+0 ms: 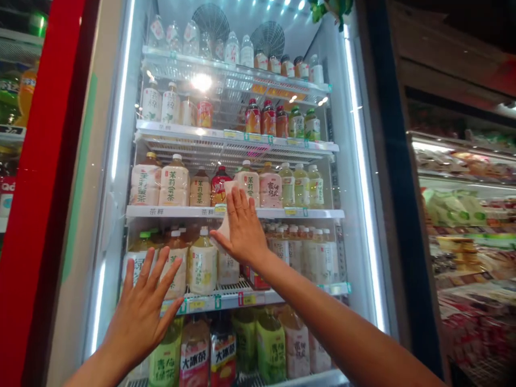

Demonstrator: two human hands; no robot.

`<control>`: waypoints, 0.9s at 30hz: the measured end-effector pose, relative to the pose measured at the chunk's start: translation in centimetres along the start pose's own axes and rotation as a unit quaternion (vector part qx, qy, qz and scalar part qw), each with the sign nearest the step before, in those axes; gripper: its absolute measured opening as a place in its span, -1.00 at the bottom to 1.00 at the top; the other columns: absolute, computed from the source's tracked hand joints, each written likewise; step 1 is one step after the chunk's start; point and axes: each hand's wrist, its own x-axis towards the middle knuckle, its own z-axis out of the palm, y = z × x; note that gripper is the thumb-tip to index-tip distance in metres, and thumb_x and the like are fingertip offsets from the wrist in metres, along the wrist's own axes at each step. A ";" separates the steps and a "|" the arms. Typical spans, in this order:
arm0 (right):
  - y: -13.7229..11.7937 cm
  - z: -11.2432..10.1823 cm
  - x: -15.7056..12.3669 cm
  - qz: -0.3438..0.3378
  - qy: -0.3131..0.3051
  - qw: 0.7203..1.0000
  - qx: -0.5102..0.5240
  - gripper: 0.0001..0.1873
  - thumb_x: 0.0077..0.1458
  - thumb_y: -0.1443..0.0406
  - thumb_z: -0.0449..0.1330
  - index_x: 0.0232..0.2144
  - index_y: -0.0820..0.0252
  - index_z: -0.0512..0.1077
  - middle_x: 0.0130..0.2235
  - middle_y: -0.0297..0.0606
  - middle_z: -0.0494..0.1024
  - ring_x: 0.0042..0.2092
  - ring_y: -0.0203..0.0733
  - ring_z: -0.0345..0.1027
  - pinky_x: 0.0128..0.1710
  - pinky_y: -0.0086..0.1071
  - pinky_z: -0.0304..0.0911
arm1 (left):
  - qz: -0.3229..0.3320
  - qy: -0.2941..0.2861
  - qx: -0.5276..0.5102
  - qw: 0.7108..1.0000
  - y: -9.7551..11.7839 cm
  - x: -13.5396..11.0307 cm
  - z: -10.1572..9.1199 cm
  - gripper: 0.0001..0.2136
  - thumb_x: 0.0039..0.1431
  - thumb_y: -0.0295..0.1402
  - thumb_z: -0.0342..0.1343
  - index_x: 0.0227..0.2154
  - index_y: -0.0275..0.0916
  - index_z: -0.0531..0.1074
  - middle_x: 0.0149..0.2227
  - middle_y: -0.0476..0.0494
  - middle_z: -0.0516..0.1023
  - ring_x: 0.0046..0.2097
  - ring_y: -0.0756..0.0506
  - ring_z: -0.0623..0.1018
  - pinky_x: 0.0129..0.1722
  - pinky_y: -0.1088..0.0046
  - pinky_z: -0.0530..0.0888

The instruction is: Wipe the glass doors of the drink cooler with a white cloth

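A thin white cloth or tissue (pixel 224 228) lies under my right hand (pixel 244 228), which presses it flat on the glass door (pixel 234 153) of a lit drinks cooler. The fingers of that hand are stretched and close together, pointing up. Lower and to the left, my left hand (pixel 147 301) is spread with nothing in it, its palm toward the same glass; whether it touches cannot be told. Behind the glass, near my right hand, stand a red-labelled bottle (pixel 220 185) and a white-capped tea bottle (pixel 202 263).
Several shelves of bottled drinks fill the cooler, with bright light strips (pixel 363 177) along its sides. A red post (pixel 48 177) and another drinks shelf stand at the left. An open shelf of packaged food (pixel 463 209) is at the right. Green leaves (pixel 332 9) hang at the top.
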 end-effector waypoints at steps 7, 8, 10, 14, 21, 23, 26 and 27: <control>-2.7 -0.1 -13.4 -0.342 -0.103 0.934 0.006 0.04 0.24 -0.28 0.01 0.45 0.34 0.04 0.53 -0.21 -0.11 0.55 -0.06 -0.41 0.52 -0.15 -0.26 | -0.006 -0.017 -0.032 0.999 4.0 -0.9 1.1 -0.28 0.34 -0.01 0.04 0.46 -0.08 -0.02 0.54 -0.14 -0.12 0.54 -0.28 -0.18 0.50 0.01 -0.31; -1.7 -0.2 -13.1 -0.316 -0.100 0.944 0.001 0.04 0.25 -0.28 0.00 0.46 0.34 0.00 0.53 -0.20 -0.13 0.55 -0.05 -0.42 0.52 -0.12 -0.28 | -0.002 -0.019 -0.032 0.999 4.3 -1.0 1.3 -0.28 0.34 -0.01 0.05 0.46 -0.08 -0.01 0.54 -0.14 -0.11 0.54 -0.28 -0.17 0.50 0.01 -0.31; 0.7 -0.3 -11.6 -0.196 -0.073 0.978 -0.003 0.06 0.29 -0.25 -0.02 0.49 0.38 -0.17 0.54 -0.11 -0.21 0.55 0.00 -0.46 0.51 -0.02 -0.30 | 0.000 -0.020 -0.033 0.999 5.0 -0.9 1.7 -0.28 0.33 -0.01 0.06 0.46 -0.07 0.00 0.53 -0.14 -0.10 0.54 -0.28 -0.17 0.50 -0.02 -0.31; 1.5 0.2 -13.6 0.071 -0.013 0.997 -0.005 0.05 0.36 -0.11 0.01 0.48 0.38 -0.44 0.53 0.01 -0.41 0.54 0.11 -0.55 0.49 0.15 -0.29 | -0.011 -0.026 -0.043 0.999 6.7 -0.9 2.4 -0.30 0.34 -0.06 0.07 0.45 -0.05 0.00 0.54 -0.13 -0.12 0.54 -0.31 -0.18 0.49 -0.10 -0.30; -3.3 0.4 -24.4 -0.061 -0.075 0.995 0.011 0.03 0.32 -0.13 0.07 0.49 0.40 -0.24 0.54 -0.10 -0.32 0.55 0.05 -0.47 0.52 -0.04 -0.50 | -0.011 -0.034 -0.072 0.997 10.3 -3.1 4.2 -0.31 0.32 -0.07 0.12 0.44 -0.05 0.06 0.53 -0.11 -0.09 0.54 -0.29 -0.17 0.50 -0.06 -0.31; -2.3 0.2 -22.0 0.015 -0.061 0.998 0.014 0.01 0.35 -0.08 0.06 0.49 0.41 -0.28 0.54 -0.04 -0.34 0.55 0.07 -0.49 0.51 0.03 -0.42 | -0.011 -0.036 -0.075 0.996 11.0 -3.6 4.7 -0.31 0.31 -0.08 0.13 0.43 -0.05 0.07 0.53 -0.11 -0.08 0.54 -0.29 -0.17 0.49 -0.08 -0.32; -2.4 0.5 -20.2 0.117 -0.048 0.991 0.035 0.03 0.35 -0.04 0.07 0.49 0.40 -0.39 0.53 0.04 -0.37 0.54 0.14 -0.51 0.48 0.18 -0.24 | -0.021 -0.039 -0.082 0.996 11.9 -4.5 5.2 -0.31 0.31 -0.10 0.14 0.43 -0.04 0.07 0.52 -0.13 -0.08 0.54 -0.30 -0.18 0.48 -0.13 -0.32; -3.4 0.7 -21.2 0.122 -0.056 0.990 0.043 0.04 0.35 -0.03 0.09 0.49 0.39 -0.39 0.53 0.05 -0.36 0.54 0.15 -0.51 0.46 0.20 -0.20 | -0.026 -0.042 -0.085 0.995 12.2 -4.9 5.2 -0.31 0.31 -0.10 0.14 0.43 -0.05 0.07 0.52 -0.14 -0.07 0.54 -0.31 -0.18 0.48 -0.14 -0.31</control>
